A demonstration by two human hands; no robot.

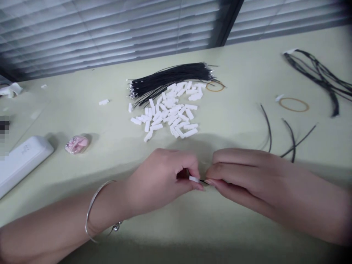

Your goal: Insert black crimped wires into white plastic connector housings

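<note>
My left fingers [196, 179] pinch a small white connector [194, 179], nearly closed around it, while my right fingers [208, 181], pressed together, grip a thin black wire [202, 181] at the connector's right end, low over the near side of the pale worktop [165, 231]. Beyond my hands, loose white pieces [170, 113] lie heaped at the centre, against a bundle of black wires [170, 79] on their far side. A wrapped pink item [77, 144] sits at left, near a white case [23, 161]; at right, a rubber band [294, 104] lies near a dark cable bundle [316, 73].
</note>
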